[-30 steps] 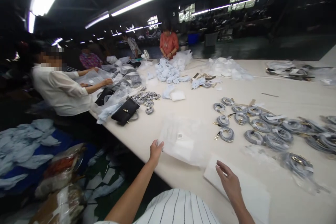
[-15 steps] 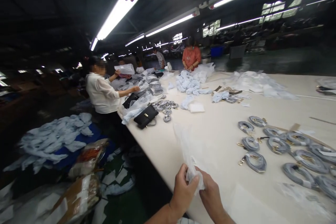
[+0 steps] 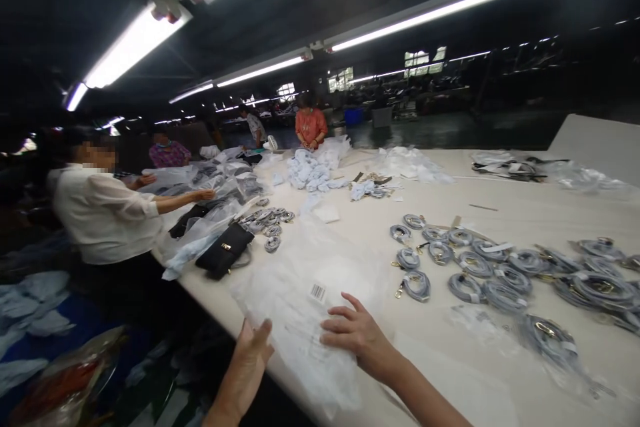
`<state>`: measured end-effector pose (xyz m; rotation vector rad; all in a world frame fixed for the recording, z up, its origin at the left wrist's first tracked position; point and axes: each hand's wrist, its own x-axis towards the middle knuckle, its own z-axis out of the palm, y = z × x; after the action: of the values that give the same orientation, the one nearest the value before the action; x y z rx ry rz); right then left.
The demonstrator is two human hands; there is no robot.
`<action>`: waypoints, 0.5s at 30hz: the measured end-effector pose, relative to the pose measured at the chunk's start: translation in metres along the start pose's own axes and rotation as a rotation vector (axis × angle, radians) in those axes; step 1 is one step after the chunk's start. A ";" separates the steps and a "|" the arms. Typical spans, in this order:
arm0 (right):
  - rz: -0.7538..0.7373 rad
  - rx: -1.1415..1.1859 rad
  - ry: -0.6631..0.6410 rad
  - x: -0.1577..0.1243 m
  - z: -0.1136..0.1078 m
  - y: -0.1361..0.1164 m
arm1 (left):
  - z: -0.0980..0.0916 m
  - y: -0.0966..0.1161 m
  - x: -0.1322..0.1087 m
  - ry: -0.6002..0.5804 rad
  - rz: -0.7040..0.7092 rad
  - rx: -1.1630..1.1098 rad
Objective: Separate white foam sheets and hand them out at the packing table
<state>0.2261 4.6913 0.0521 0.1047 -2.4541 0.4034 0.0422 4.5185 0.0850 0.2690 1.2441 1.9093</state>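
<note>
At the near edge of the worktop (image 3: 367, 210): the clear plastic bag (image 3: 300, 323) lies spread, its left side along that edge, its lower part hanging toward the person.
Long axis: the film is faint against the pale top, but its longer run seems to go from the near edge toward the far edge.
Left hand (image 3: 247, 360): at the bag's left side, over the near edge, thumb up; the fingers are partly hidden, so whether they pinch the film cannot be told.
Right hand (image 3: 360, 337): on the bag's right half, fingers spread and not clenched, laid over the film; it is the nearer hand to the barcode label (image 3: 318, 292), just beyond its fingertips.
Black handbag (image 3: 225, 250): beyond the bag's upper left, by the near edge, the closest bulky obstacle on that side.
Grey straps (image 3: 504, 295): coiled, right of the bag, from mid-worktop outward, apart from both hands.
White sheet (image 3: 450, 380): flat, toward the near right corner, partly under the right forearm.
Co-worker in white (image 3: 107, 213): farther along the near edge, past the handbag.
</note>
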 end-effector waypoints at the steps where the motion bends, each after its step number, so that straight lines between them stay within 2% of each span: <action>1: 0.007 0.009 -0.009 -0.006 0.008 0.001 | 0.000 -0.011 0.003 0.051 -0.033 0.064; 5: 0.038 0.022 -0.056 -0.029 0.034 0.005 | -0.010 -0.070 0.020 0.243 -0.160 0.181; 8: 0.077 -0.010 -0.042 -0.036 0.036 0.012 | -0.015 -0.093 0.037 0.325 -0.068 0.194; 10: 0.113 -0.054 -0.011 -0.034 0.029 0.018 | -0.012 -0.090 0.050 0.342 0.046 0.216; 12: 0.205 -0.115 0.026 -0.032 0.019 0.024 | -0.005 -0.077 0.065 0.384 0.165 0.246; 15: 0.479 -0.195 0.097 -0.042 0.011 0.031 | 0.003 -0.051 0.082 0.520 0.292 0.272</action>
<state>0.2472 4.7160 0.0099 -0.5801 -2.3918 0.3574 0.0176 4.5891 0.0231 0.0955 1.9038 2.1334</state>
